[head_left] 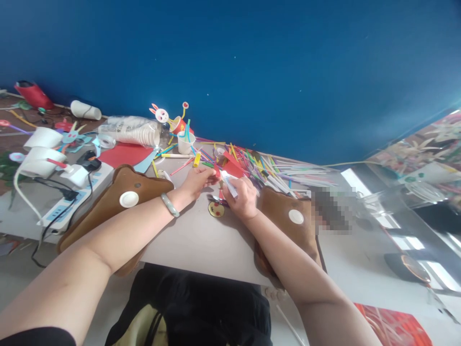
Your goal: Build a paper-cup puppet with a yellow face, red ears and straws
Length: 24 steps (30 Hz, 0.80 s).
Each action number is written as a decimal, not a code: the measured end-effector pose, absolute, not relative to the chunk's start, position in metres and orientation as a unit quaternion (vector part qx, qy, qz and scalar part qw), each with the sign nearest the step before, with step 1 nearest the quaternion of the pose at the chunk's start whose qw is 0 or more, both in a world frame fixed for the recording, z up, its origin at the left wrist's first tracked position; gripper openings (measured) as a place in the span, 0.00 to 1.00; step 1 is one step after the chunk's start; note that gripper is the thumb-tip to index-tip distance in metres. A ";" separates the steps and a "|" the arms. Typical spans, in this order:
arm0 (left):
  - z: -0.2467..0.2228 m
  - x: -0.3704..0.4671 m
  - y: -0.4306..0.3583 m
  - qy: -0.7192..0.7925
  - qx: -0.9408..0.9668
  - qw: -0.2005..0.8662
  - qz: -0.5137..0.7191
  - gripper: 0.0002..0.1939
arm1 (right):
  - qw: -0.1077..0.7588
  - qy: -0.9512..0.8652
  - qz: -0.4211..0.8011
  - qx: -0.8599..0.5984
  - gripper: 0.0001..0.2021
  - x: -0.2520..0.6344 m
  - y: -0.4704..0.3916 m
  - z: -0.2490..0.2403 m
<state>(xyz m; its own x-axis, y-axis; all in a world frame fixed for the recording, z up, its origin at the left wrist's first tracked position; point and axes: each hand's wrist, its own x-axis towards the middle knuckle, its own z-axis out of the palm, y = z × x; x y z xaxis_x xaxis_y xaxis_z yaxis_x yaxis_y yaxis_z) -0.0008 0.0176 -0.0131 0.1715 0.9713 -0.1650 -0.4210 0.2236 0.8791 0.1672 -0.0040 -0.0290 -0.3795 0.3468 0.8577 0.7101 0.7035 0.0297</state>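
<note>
The white tube [229, 184] lies at ten o'clock of the right hand [244, 199], its tip meeting the small red piece [217, 174] at two o'clock of the left hand [197, 183]. The left fingertips are pinched on that piece; the right fingers are closed around the tube. The round face cutout [216, 209] rests on the table [201, 245] at five o'clock of the left hand.
</note>
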 end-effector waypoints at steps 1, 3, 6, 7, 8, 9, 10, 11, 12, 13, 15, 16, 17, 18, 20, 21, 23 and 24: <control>-0.013 -0.001 0.017 0.386 0.354 0.683 0.510 0.07 | 0.446 -0.808 -0.199 -0.330 0.06 0.167 -0.004 -0.030; -0.012 0.000 0.017 0.378 0.355 0.692 0.503 0.07 | 0.425 -0.817 -0.190 -0.341 0.07 0.166 -0.003 -0.032; -0.009 0.000 0.016 0.375 0.349 0.701 0.496 0.06 | 0.392 -0.830 -0.183 -0.352 0.07 0.167 -0.001 -0.033; -0.008 -0.001 0.016 0.376 0.347 0.702 0.495 0.05 | 0.386 -0.832 -0.188 -0.352 0.07 0.167 -0.001 -0.033; -0.007 -0.001 0.016 0.379 0.344 0.702 0.496 0.05 | 0.384 -0.832 -0.195 -0.351 0.07 0.168 -0.001 -0.032; -0.007 -0.002 0.017 0.382 0.341 0.700 0.498 0.05 | 0.388 -0.829 -0.202 -0.350 0.06 0.169 -0.001 -0.031; -0.007 -0.002 0.017 0.383 0.339 0.697 0.502 0.05 | 0.397 -0.823 -0.207 -0.349 0.06 0.169 -0.002 -0.030; -0.007 -0.002 0.017 0.385 0.337 0.694 0.506 0.05 | 0.410 -0.817 -0.209 -0.347 0.06 0.169 -0.002 -0.029; -0.008 -0.002 0.018 0.386 0.336 0.690 0.512 0.05 | 0.424 -0.811 -0.210 -0.343 0.05 0.169 -0.003 -0.029; -0.009 -0.002 0.018 0.388 0.334 0.687 0.516 0.06 | 0.437 -0.807 -0.210 -0.338 0.05 0.169 -0.003 -0.029; -0.011 -0.001 0.018 0.389 0.334 0.687 0.515 0.07 | 0.448 -0.804 -0.210 -0.329 0.05 0.168 -0.004 -0.030; -0.012 -0.001 0.018 0.387 0.335 0.691 0.511 0.07 | 0.445 -0.807 -0.208 -0.328 0.06 0.167 -0.004 -0.030; -0.013 0.000 0.018 0.383 0.336 0.696 0.505 0.07 | 0.436 -0.811 -0.203 -0.333 0.06 0.166 -0.004 -0.031; -0.013 0.000 0.017 0.378 0.337 0.702 0.501 0.06 | 0.425 -0.816 -0.196 -0.339 0.06 0.165 -0.003 -0.032; -0.011 0.000 0.017 0.370 0.331 0.710 0.499 0.05 | 0.404 -0.825 -0.183 -0.351 0.07 0.165 -0.002 -0.032; -0.010 0.000 0.017 0.370 0.325 0.711 0.502 0.05 | 0.396 -0.828 -0.182 -0.353 0.07 0.166 -0.002 -0.032; -0.009 -0.001 0.018 0.373 0.317 0.710 0.507 0.05 | 0.393 -0.829 -0.193 -0.348 0.06 0.167 -0.001 -0.032; -0.008 -0.002 0.018 0.375 0.315 0.708 0.509 0.05 | 0.397 -0.826 -0.201 -0.345 0.06 0.168 -0.001 -0.031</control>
